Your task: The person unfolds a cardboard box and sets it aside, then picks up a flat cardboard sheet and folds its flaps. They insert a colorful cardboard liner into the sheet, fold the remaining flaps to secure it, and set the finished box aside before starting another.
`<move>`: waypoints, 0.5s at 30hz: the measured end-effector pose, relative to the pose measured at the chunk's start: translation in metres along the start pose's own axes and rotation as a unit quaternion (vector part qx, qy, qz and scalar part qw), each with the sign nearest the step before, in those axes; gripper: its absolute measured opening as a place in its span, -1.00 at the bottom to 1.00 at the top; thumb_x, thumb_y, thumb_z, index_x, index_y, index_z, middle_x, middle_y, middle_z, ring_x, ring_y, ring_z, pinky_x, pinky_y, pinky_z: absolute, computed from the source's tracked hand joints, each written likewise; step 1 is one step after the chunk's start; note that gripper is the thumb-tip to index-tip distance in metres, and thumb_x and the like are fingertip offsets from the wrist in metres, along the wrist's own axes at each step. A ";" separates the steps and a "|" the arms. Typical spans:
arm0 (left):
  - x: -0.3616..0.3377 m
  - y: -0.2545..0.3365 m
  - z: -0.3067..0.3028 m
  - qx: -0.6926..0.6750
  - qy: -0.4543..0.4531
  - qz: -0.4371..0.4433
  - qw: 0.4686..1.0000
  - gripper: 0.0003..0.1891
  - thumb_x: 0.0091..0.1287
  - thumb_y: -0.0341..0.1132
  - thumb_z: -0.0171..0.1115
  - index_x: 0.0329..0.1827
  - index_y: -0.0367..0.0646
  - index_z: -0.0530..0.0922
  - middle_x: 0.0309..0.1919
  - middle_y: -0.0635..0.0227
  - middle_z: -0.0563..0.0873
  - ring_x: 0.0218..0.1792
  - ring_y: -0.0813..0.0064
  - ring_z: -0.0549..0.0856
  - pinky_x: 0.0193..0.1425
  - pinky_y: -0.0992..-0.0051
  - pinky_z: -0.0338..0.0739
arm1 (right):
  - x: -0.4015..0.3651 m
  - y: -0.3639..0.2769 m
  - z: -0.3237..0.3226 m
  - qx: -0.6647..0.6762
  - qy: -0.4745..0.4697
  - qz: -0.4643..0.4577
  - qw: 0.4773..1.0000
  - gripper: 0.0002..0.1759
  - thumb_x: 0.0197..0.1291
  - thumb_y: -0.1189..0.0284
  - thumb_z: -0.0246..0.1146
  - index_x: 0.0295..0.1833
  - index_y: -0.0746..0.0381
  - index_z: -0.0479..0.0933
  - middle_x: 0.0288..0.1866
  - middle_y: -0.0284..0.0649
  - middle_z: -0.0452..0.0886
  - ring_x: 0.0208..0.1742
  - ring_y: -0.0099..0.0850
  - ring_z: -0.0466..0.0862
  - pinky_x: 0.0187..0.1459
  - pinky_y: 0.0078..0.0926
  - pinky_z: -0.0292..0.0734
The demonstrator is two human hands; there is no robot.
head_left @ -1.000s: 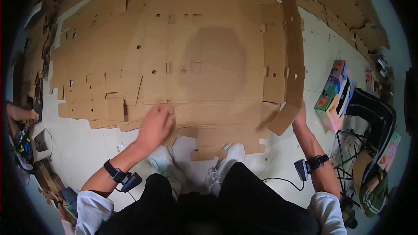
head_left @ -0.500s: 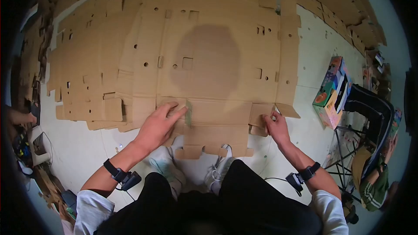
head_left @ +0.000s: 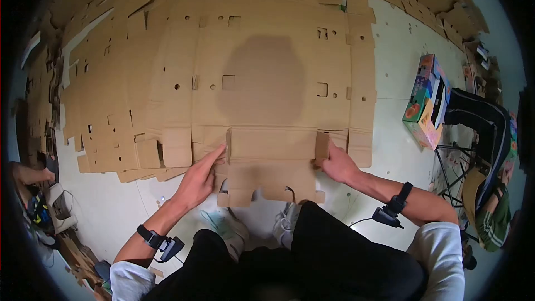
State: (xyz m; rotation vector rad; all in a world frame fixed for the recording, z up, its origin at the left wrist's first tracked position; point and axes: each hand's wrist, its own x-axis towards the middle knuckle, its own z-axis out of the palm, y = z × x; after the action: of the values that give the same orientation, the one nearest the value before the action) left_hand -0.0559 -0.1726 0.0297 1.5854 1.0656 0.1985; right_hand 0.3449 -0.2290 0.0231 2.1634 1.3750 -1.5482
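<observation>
The cardboard (head_left: 273,111) before you is plain tan, greyer brown in the shadow (head_left: 264,72); the floor (head_left: 390,78) is off-white. You wear black trousers (head_left: 356,251), whitish sleeves (head_left: 440,251) and black wrist straps (head_left: 400,198). The box (head_left: 418,103) mixes green, blue, orange and pink; another person's green garment (head_left: 493,226) carries white stripes.

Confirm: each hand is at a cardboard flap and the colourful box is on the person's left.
Wrong side: the head view shows the colourful box on the person's right. Left hand and right hand are each at a cardboard flap.
</observation>
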 end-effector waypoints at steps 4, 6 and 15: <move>0.000 0.001 -0.014 0.149 0.017 0.069 0.986 -0.20 0.29 -0.71 0.20 0.67 -0.17 0.31 0.47 -0.06 0.49 0.37 -0.13 0.61 0.44 0.09 0.59 | -0.019 -0.044 -0.034 -0.050 -0.048 0.034 0.997 -0.46 0.36 0.37 0.18 0.41 0.33 0.42 0.01 0.10 0.80 -0.10 -0.02 0.86 0.12 -0.16 0.69; -0.004 0.000 -0.011 0.166 0.059 0.024 0.984 -0.16 0.26 -0.68 0.29 0.67 -0.17 0.29 0.51 -0.08 0.41 0.37 -0.17 0.60 0.41 0.05 0.61 | -0.030 -0.058 -0.047 -0.005 -0.106 0.026 0.994 -0.56 0.33 0.39 0.16 0.26 0.36 0.53 -0.05 0.09 0.81 -0.17 0.01 0.85 0.08 -0.15 0.71; -0.019 0.022 -0.023 0.393 0.040 0.178 0.901 -0.21 -0.20 -0.16 0.66 0.24 -0.16 0.72 0.01 0.25 0.66 0.07 0.15 0.64 0.20 0.14 0.58 | -0.046 -0.112 -0.068 -0.324 -0.198 -0.147 0.914 -0.51 0.43 0.17 0.16 -0.15 0.45 0.71 -0.15 0.28 0.78 -0.11 0.25 0.78 0.04 0.08 0.70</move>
State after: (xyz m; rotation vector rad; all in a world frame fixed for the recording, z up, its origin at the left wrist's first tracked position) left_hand -0.0698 -0.1687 0.0636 2.5275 0.9567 0.0744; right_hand 0.3062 -0.1520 0.1327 1.2262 1.7822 -1.2543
